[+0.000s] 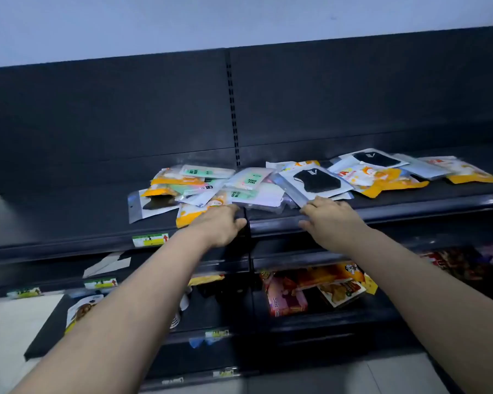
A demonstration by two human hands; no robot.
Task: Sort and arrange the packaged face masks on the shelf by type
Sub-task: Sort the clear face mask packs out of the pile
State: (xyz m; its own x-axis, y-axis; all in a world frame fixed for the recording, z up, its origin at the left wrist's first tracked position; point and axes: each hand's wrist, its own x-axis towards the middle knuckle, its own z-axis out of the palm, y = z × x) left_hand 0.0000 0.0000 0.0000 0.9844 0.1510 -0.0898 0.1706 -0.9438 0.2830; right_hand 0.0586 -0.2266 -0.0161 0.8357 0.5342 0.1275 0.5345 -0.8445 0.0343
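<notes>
Masks (249, 180) lie in a loose heap across the dark shelf (69, 217), mint, orange and black packets all mixed. Your left hand (224, 224) reaches in with fingers straight, tips touching the orange packet (184, 220) at the front edge, gripping nothing. Your right hand (329, 220) lies flat too, fingertips resting on the corner of the clear packet (316, 182) with the black mask. Snack boxes (286, 300) sit jumbled on the lower shelf (339, 322), under your right arm.

- The one head-worn, wide-angle camera looked forward and down at the shelf (396, 213) from close in front.
- Its top tier crossed mid-frame, slightly tilted.
</notes>
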